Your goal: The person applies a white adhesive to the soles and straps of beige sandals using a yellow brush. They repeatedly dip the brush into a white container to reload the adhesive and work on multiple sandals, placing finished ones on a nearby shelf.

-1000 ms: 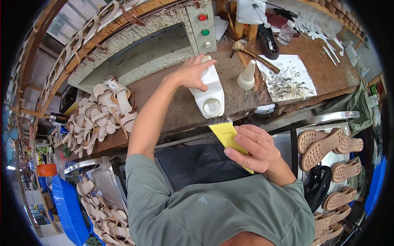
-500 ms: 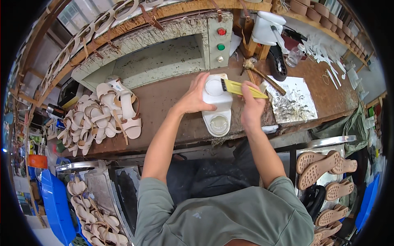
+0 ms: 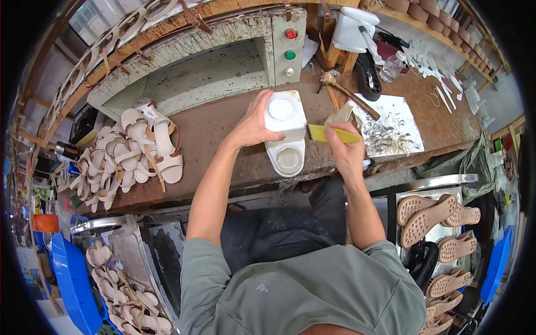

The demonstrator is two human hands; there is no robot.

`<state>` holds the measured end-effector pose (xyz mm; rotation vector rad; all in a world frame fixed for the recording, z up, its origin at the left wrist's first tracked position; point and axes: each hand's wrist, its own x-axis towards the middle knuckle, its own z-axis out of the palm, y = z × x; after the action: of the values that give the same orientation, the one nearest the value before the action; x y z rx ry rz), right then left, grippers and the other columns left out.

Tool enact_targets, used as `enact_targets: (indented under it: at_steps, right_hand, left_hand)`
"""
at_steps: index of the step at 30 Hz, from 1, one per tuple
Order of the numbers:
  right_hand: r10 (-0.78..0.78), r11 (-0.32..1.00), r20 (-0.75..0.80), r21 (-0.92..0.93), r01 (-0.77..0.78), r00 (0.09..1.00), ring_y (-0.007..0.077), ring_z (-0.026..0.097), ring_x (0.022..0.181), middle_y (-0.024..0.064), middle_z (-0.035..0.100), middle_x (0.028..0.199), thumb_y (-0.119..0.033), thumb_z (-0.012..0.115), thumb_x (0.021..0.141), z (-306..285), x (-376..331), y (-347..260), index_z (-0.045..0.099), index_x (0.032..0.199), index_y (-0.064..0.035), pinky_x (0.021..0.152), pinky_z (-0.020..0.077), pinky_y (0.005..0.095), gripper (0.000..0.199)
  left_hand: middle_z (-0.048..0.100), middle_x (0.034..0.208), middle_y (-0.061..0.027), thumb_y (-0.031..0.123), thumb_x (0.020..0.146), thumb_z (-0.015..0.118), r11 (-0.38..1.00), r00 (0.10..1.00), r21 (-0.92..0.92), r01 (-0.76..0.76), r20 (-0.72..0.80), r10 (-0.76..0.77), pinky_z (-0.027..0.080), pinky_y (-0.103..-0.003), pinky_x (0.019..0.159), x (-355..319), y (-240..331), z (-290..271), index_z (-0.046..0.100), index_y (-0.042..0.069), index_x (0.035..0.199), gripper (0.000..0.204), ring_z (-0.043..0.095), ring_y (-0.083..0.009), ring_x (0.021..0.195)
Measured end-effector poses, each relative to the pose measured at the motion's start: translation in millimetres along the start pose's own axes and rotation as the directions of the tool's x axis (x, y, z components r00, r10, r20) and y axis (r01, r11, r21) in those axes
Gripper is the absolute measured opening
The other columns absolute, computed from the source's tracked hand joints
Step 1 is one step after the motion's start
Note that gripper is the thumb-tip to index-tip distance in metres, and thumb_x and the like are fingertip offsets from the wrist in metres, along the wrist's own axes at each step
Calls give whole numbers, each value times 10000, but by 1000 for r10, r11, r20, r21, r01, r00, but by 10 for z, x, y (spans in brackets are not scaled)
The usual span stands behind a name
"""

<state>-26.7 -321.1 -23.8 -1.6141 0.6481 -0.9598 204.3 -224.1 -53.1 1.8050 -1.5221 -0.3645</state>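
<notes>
While the brown worktop (image 3: 223,134) is carrying everything, scuffed and glue-stained along its front edge, the pile of cream strappy sandals (image 3: 128,156) is lying well to the person's left, and the stack of tan studded soles (image 3: 430,215) is sitting low on the right, off the worktop. At centre the white plastic container (image 3: 286,134) is standing upright, blocky and smooth, long axis running away from the person, with a round opening at its near end. The left hand (image 3: 254,125) is wrapping the container's left side, grip closed around the wall, steadying it. The right hand (image 3: 343,151) is sitting just right of the container, grip pinched shut on a flat yellow brush (image 3: 329,134); the brush is lying roughly crosswise, its left tip pointing at and about touching the container's right wall. So the container is lying directly left of the right grip, and the left hand is already on it. A sheet of glue-smeared paper (image 3: 391,128) is lying further right.
</notes>
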Motion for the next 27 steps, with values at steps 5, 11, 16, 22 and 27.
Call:
enact_targets:
  at_steps: [5,11,16,22,27]
  right_hand:
    - [-815,310,426,-255,916,394,208,592,693,101,566,838,-27,657,708,-347,-381,-500,659,951,-28,578,489,284,244]
    - [-914,189,351,-72,979,202,287,630,779,136,537,974,-18,726,630,-348,-793,-780,660,882,-54,673,568,384,263]
    - [-931,122,344,-16,992,120,261,639,811,117,551,937,-52,693,694,-313,-900,-858,670,914,-44,680,577,330,221]
    - [-910,154,387,-19,988,150,285,638,818,128,528,1014,-18,703,654,-334,-967,-884,668,898,-76,696,574,365,254]
    - [-890,99,441,-66,993,118,268,620,893,126,560,983,-55,626,734,-319,-914,-812,655,932,-11,747,562,346,204]
  left_hand:
    - [173,1438,-231,283,612,804,970,975,-188,152,-130,-178,247,-407,1080,-302,96,101,126,2,1408,1082,256,-351,1319]
    - [352,1357,-217,201,775,711,783,895,-600,166,-242,-375,349,-372,1012,-1033,197,348,277,-10,1362,760,407,-289,1228]
    - [503,1226,-182,149,821,662,735,852,-638,228,-234,-468,392,-332,962,-1496,228,472,443,-22,1261,521,480,-239,1150]
    - [572,1089,-84,112,859,618,612,814,-753,243,-184,-551,447,-262,860,-1667,588,652,515,0,1195,369,537,-148,1002]
    - [570,1135,-98,157,909,519,408,923,-906,115,-55,-381,417,-286,895,-1837,1439,779,553,-35,1160,318,525,-157,1055]
